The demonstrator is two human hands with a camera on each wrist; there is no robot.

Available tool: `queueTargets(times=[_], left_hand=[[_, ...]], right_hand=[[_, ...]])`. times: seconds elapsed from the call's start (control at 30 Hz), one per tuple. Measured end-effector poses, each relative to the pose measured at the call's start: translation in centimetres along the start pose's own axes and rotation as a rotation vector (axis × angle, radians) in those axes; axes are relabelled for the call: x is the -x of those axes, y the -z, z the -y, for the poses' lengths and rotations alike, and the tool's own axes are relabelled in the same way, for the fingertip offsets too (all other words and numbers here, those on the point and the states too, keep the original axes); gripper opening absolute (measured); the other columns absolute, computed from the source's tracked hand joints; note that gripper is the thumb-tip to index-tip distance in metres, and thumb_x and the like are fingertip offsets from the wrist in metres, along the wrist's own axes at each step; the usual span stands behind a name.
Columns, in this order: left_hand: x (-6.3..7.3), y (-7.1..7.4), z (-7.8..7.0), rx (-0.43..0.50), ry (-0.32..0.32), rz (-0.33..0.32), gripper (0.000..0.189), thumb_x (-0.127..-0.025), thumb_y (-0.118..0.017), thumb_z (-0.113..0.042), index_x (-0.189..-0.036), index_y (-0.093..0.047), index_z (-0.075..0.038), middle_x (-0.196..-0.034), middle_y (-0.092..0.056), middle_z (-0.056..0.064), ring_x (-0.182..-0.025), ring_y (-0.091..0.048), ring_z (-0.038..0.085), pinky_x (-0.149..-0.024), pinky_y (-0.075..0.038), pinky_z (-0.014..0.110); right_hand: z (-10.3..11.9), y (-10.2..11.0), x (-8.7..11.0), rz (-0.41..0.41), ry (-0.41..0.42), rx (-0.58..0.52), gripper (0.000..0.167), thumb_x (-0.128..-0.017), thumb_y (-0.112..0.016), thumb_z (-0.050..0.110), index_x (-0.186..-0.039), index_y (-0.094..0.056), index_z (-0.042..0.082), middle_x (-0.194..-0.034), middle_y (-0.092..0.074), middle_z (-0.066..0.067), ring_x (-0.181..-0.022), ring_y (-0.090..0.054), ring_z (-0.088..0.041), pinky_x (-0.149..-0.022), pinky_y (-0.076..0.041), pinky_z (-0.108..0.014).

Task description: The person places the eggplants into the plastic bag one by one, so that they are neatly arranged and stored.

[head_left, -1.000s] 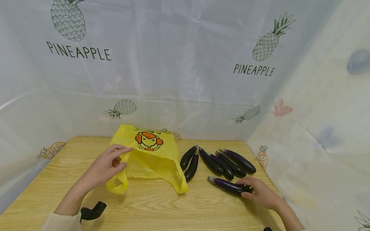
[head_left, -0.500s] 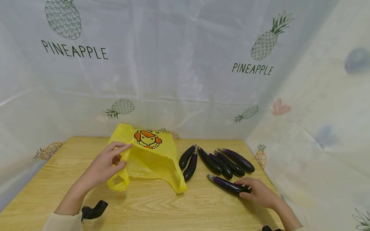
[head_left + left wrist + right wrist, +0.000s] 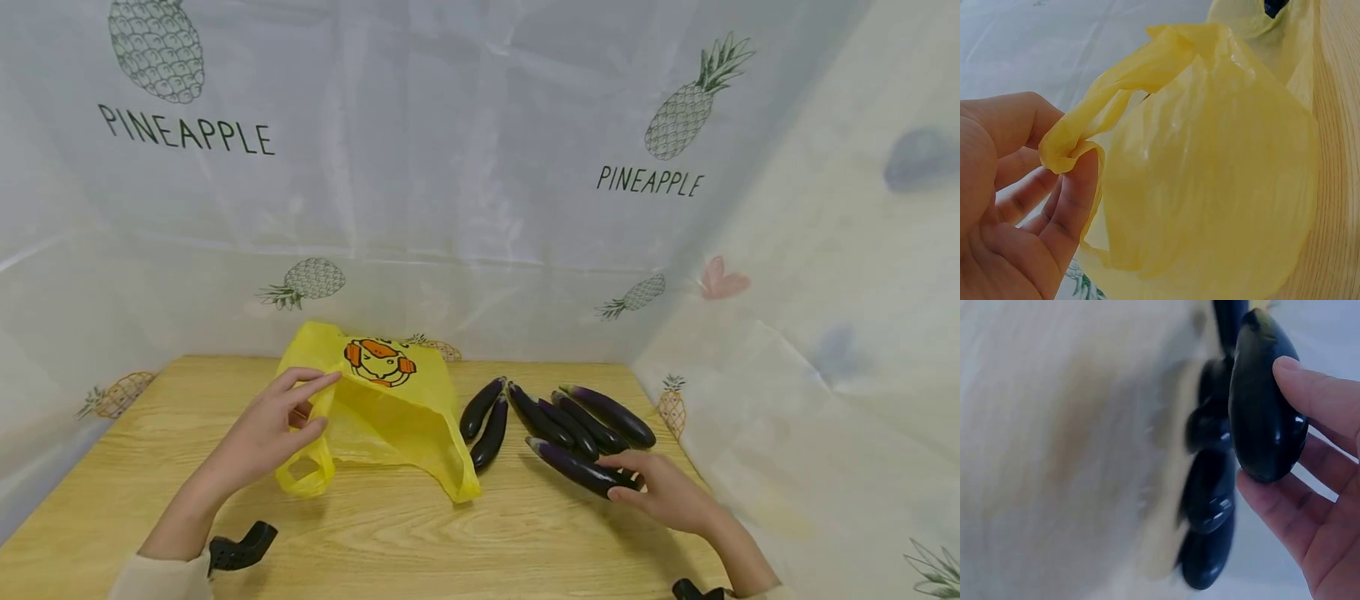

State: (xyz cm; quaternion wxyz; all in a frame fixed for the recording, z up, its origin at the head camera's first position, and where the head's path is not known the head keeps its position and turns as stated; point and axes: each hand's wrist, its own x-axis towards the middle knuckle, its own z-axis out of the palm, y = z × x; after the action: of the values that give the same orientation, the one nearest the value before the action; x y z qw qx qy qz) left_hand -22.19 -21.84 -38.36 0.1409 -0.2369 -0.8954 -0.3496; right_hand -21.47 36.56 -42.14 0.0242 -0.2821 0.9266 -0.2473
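Note:
A yellow plastic bag [image 3: 397, 421] with a cartoon duck print lies on the table at left-centre, its mouth sagging open toward me. My left hand [image 3: 270, 425] grips the bag by its left handle; the left wrist view shows the handle [image 3: 1063, 147] folded around the fingers. On the right, my right hand [image 3: 663, 492] holds an eggplant [image 3: 577, 471] by its thick end between thumb and fingers, lifted off the table. Behind it lie several more eggplants [image 3: 600, 425], fanned out in a loose row. A pair of eggplants [image 3: 489, 437] rests between that row and the bag.
The wooden table [image 3: 405, 550] ends at a pale curtain [image 3: 450, 167] printed with pineapples, which also runs along both sides. Black wrist mounts [image 3: 243, 547] sit at both wrists.
The right hand has raised the eggplant off the table and shifted it slightly left and away from me. The left hand and bag stay nearly still.

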Motion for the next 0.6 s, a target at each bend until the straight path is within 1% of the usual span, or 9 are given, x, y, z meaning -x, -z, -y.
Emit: queueTargets(times=[0.07, 0.17, 0.27, 0.37, 0.4, 0.53, 0.6], left_hand=[[0.0, 0.0, 0.0, -0.001, 0.007, 0.003, 0.064, -0.097, -0.073, 0.000, -0.157, -0.053, -0.007, -0.146, -0.051, 0.011, -0.085, -0.060, 0.006, -0.073, -0.058, 0.025], [0.1, -0.1, -0.1, -0.006, 0.005, 0.002, 0.065, -0.096, -0.073, 0.001, -0.157, -0.053, -0.007, -0.146, -0.051, 0.012, -0.085, -0.060, 0.006, -0.073, -0.058, 0.025], [0.0, -0.2, -0.2, -0.011, -0.001, -0.003, 0.065, -0.096, -0.073, 0.001, -0.157, -0.053, -0.006, -0.145, -0.051, 0.013, -0.085, -0.060, 0.006, -0.073, -0.058, 0.025], [0.0, -0.2, -0.2, -0.012, -0.002, -0.005, 0.065, -0.096, -0.073, 0.001, -0.157, -0.053, -0.006, -0.146, -0.051, 0.013, -0.086, -0.060, 0.007, -0.073, -0.058, 0.025], [0.0, -0.2, -0.2, -0.015, -0.004, -0.007, 0.065, -0.096, -0.073, 0.001, -0.157, -0.053, -0.006, -0.146, -0.051, 0.013, -0.086, -0.060, 0.007, -0.073, -0.058, 0.025], [0.1, -0.1, -0.2, -0.020, -0.007, -0.016, 0.064, -0.096, -0.073, 0.000, -0.157, -0.053, -0.007, -0.147, -0.051, 0.013, -0.086, -0.060, 0.006, -0.074, -0.058, 0.025], [0.0, -0.1, -0.2, -0.016, -0.011, -0.022, 0.064, -0.096, -0.073, 0.001, -0.157, -0.054, -0.007, -0.146, -0.051, 0.013, -0.086, -0.061, 0.007, -0.074, -0.059, 0.025]], right_hand=[[0.8, 0.3, -0.3, -0.012, -0.005, -0.019, 0.045, -0.103, -0.070, 0.039, -0.139, -0.070, 0.012, -0.135, -0.071, -0.007, -0.115, -0.068, -0.027, -0.079, -0.059, -0.030], [2.3, 0.5, -0.7, -0.052, -0.005, -0.039, 0.046, -0.103, -0.070, 0.038, -0.141, -0.069, 0.011, -0.135, -0.071, -0.007, -0.114, -0.068, -0.023, -0.079, -0.060, -0.030], [4.4, 0.3, -1.3, -0.109, 0.005, -0.052, 0.046, -0.102, -0.072, 0.035, -0.141, -0.069, 0.010, -0.131, -0.072, -0.007, -0.099, -0.068, -0.012, -0.075, -0.059, -0.028], [6.7, -0.1, -2.2, -0.143, 0.016, -0.075, 0.046, -0.101, -0.074, 0.034, -0.140, -0.069, 0.011, -0.127, -0.073, -0.005, -0.087, -0.064, -0.004, -0.072, -0.057, -0.026], [7.5, -0.2, -2.5, -0.148, 0.016, -0.090, 0.046, -0.100, -0.075, 0.034, -0.140, -0.069, 0.012, -0.125, -0.073, -0.004, -0.084, -0.063, -0.004, -0.071, -0.057, -0.026], [10.5, -0.9, -4.2, -0.141, 0.027, -0.140, 0.045, -0.100, -0.075, 0.035, -0.140, -0.070, 0.014, -0.123, -0.073, 0.000, -0.081, -0.061, -0.005, -0.069, -0.054, -0.026], [11.8, -1.4, -5.0, -0.135, 0.038, -0.151, 0.046, -0.100, -0.074, 0.037, -0.140, -0.070, 0.015, -0.125, -0.073, 0.000, -0.083, -0.061, -0.006, -0.069, -0.054, -0.026]])
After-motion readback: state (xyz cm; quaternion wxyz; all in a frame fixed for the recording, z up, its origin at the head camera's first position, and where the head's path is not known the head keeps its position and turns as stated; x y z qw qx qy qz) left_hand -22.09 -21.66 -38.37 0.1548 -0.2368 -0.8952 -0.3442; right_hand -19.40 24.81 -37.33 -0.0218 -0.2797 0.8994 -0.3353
